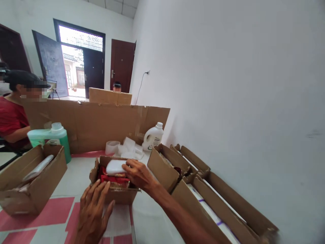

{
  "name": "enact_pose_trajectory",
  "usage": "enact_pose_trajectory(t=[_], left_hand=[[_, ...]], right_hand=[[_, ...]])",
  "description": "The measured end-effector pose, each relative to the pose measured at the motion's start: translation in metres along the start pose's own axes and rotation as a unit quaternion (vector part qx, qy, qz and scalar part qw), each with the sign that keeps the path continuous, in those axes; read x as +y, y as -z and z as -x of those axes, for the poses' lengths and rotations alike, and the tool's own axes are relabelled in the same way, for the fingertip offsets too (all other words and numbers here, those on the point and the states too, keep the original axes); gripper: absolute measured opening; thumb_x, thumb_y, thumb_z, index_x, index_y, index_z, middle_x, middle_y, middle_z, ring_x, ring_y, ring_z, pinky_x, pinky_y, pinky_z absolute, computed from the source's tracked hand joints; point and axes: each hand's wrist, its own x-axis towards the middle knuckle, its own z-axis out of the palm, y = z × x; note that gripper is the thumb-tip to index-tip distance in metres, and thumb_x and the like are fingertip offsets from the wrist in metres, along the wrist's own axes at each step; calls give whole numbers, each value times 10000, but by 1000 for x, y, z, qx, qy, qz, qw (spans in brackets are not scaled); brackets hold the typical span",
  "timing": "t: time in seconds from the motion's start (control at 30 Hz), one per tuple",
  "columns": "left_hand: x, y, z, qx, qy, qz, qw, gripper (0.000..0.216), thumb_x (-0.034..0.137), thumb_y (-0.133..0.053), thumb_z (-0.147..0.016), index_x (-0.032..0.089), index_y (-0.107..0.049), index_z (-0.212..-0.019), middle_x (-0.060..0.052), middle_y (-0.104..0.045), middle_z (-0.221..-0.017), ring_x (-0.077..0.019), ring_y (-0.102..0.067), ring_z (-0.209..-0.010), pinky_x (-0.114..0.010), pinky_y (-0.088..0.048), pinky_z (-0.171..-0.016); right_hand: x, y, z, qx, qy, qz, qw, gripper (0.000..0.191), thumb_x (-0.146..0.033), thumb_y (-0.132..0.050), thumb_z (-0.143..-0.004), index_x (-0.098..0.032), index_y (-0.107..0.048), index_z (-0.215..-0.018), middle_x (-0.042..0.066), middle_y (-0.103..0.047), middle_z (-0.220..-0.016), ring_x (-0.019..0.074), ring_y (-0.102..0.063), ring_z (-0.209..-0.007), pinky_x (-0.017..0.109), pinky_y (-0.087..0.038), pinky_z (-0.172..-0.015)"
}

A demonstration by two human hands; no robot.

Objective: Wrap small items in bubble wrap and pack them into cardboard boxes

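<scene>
Holding right hand (138,173): fingers clamped on the right end of a white pack (114,167), the forearm reaching in from the lower right.
White pack: in the mouth of the middle box (119,197), toward its far side, above red packets (118,179); whether it rests on them I cannot tell.
Left hand (93,206): fingers a little apart, thumb spread, fingertips at the near left rim of the middle box.
Worktop (57,208): white and red covering under the boxes.
Left box (50,184): open cardboard, a pale wrapped item (39,167) lying in it; green bottle (66,144) just behind.
Far edge: translucent white pieces (130,145) heaped behind the middle box, white jug (154,137) to their right, cardboard panel (88,125) standing behind them.
Right side: open long boxes (238,198) along the wall (228,84), white contents crossed by purple bands (219,223).
Beyond the panel, left: person in red (12,113).
</scene>
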Motion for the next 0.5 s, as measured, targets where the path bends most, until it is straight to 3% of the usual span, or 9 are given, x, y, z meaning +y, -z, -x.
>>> enact_pose_trajectory(t=[0.1, 0.17, 0.27, 0.4, 0.5], left_hand=[[-4, -6, 16, 15, 11, 24, 1000, 536, 289, -614, -888, 206, -508, -1406, -106, -682, -1239, -292, -548, -1237, -433, -328, -1120], [-5, -5, 20, 16, 11, 38, 999, 530, 278, -619, -885, 229, -512, -1401, -97, -682, -1235, -288, -554, -1228, -434, -336, -1114], [-3, 0, 14, 16, 21, 62, 998, 553, 263, -600, -899, 262, -478, -1438, -98, -645, -1290, -287, -536, -1264, -447, -348, -1110], [-1, 12, 3, 26, 103, 80, 991, 607, 278, -578, -925, 321, -393, -1502, -119, -492, -1480, -319, -442, -1385, -520, -362, -1124], [-10, 17, 5, 37, 202, 112, 972, 601, 347, -551, -947, 329, -364, -1518, -116, -464, -1508, -316, -437, -1397, -569, -378, -1149]], right_hand=[[10, -33, -26, -131, 29, -1, 991, 132, -76, -680, -827, -202, -699, -793, 59, -707, -872, 199, -648, -791, 274, -471, -670], [13, -43, -29, -162, 28, -20, 986, 131, -140, -768, -754, -211, -682, -685, 26, -693, -751, 177, -637, -675, 253, -432, -585], [17, -38, -30, -183, 19, -53, 981, 156, -280, -843, -695, -224, -700, -666, 2, -681, -685, 154, -614, -574, 238, -380, -505], [17, -4, -27, -156, -13, -60, 986, 144, -289, -824, -753, -208, -756, -851, 53, -728, -823, 209, -682, -724, 259, -455, -580], [12, 22, 1, -35, -81, -129, 988, 221, -345, -751, -848, -238, -751, -1041, 73, -733, -989, 241, -696, -900, 324, -540, -772]])
